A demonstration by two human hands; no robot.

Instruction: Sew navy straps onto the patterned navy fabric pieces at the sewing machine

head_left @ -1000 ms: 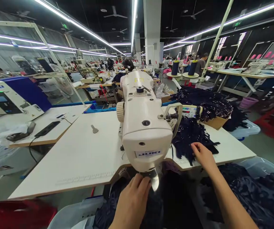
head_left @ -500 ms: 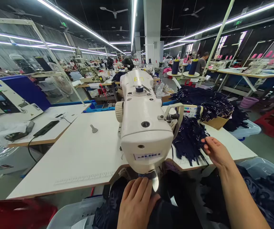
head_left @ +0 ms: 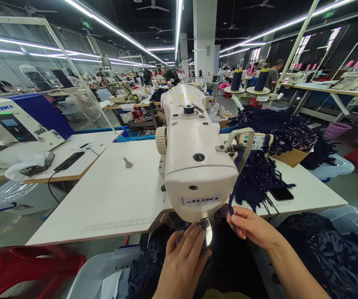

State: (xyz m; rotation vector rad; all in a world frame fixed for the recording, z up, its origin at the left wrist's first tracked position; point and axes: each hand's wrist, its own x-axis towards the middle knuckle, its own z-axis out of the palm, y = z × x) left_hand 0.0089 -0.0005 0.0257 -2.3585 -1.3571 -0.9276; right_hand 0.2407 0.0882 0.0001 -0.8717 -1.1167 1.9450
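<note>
A white JUKI sewing machine stands in front of me, its head end facing me. My left hand is just below the head, fingers close together over dark navy fabric by the shiny curved guard. Part of that fabric is hidden under the hand. My right hand, right of the machine head, pinches a narrow navy strap between thumb and fingers. Behind it, a heap of navy straps lies on the white table.
A phone lies by the strap heap. More straps top a cardboard box. Dark patterned fabric fills a clear bin at right. Another clear bin and a red stool are at left. A small metal piece lies on the table.
My right hand has moved left from the strap heap to beside the machine head, bringing a strap along. The phone has come into view. My left hand stays by the guard; the view has shifted slightly.
</note>
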